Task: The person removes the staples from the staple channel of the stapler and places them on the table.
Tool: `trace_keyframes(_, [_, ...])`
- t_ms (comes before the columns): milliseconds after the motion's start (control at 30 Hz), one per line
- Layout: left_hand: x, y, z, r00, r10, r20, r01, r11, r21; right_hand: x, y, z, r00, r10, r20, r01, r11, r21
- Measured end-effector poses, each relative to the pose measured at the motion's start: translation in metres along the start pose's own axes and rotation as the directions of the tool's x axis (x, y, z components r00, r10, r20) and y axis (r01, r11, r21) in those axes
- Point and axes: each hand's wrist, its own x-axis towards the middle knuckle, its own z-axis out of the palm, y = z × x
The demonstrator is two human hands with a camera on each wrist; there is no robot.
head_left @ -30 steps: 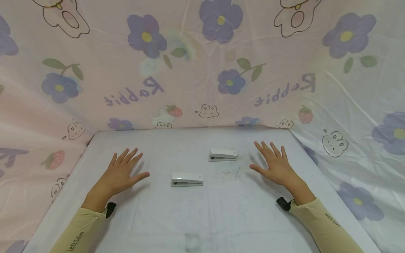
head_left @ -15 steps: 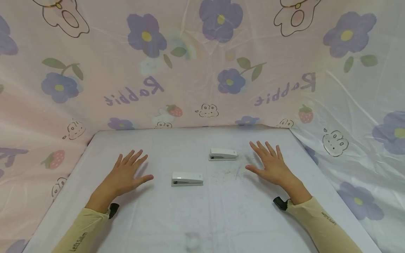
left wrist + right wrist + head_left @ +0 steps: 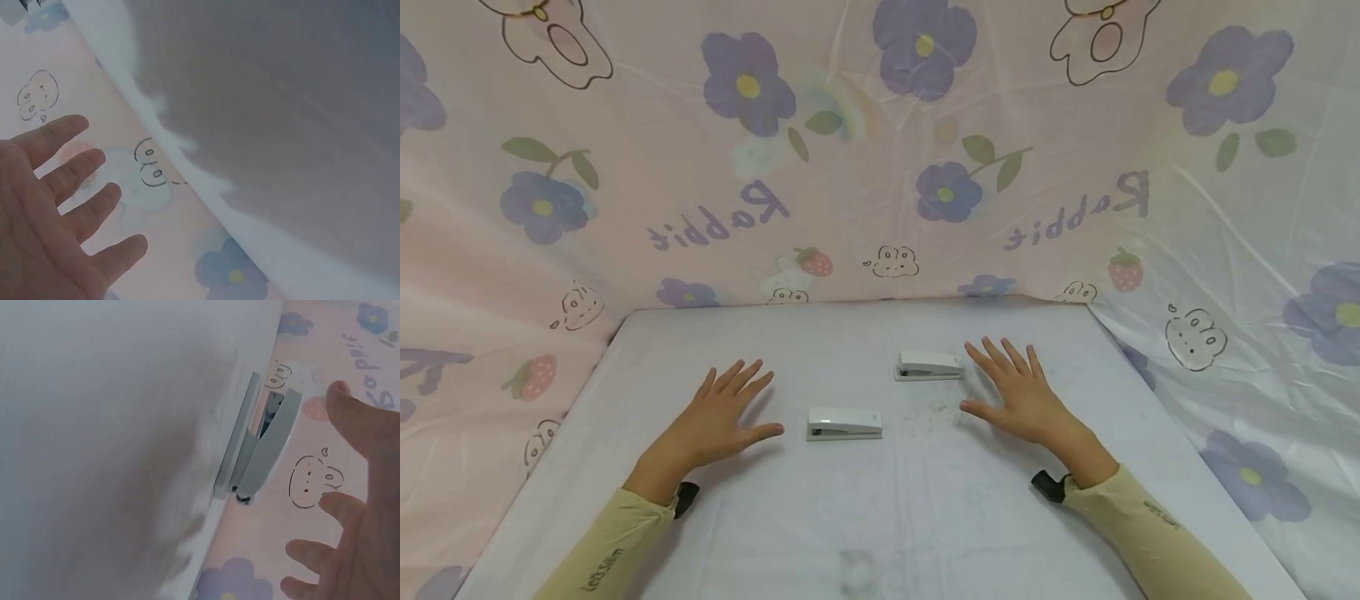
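Observation:
Two white staplers are on the table. The nearer stapler [image 3: 845, 423] lies left of centre, and the farther stapler [image 3: 928, 365] lies right of centre. My left hand [image 3: 718, 425], fingers spread and holding nothing, hovers to the left of the nearer stapler. Its fingers also show in the left wrist view, with no stapler there. Spread in the same way, my right hand [image 3: 1018, 400] is just right of the farther stapler, apart from it. In the right wrist view one stapler [image 3: 259, 440] appears beyond the thumb.
A white cloth covers the table [image 3: 850, 508]. Behind it and along both sides hangs a pink and white curtain [image 3: 850, 167] printed with flowers and rabbits. Faint grey smudges mark the cloth between the farther stapler and my right hand.
Both hands have moved inward, the left hand to the right and the right hand to the left, nearer the staplers. The two staplers have stayed in place.

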Motion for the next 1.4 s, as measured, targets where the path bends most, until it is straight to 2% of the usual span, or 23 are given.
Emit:
trace_keyframes(500, [0.014,0.014,0.014,0.994,0.103,0.026,-0.103,0.994,0.025,0.012,-0.038,0.013,0.993,-0.119,0.013,0.118,0.991,0.064])
trace_keyframes(1000, [0.022,0.026,0.015,0.98,0.192,0.044,-0.192,0.981,0.002,0.02,-0.064,0.027,0.977,-0.208,0.048,0.204,0.977,0.069])
trace_keyframes(1233, [0.027,0.029,0.016,0.976,0.203,0.077,-0.203,0.979,-0.017,0.025,-0.078,0.033,0.958,-0.286,0.013,0.284,0.955,0.089])
trace_keyframes(1400, [0.03,0.031,0.018,0.976,0.184,0.117,-0.177,0.982,-0.062,0.029,-0.091,0.035,0.948,-0.316,0.029,0.311,0.945,0.104])
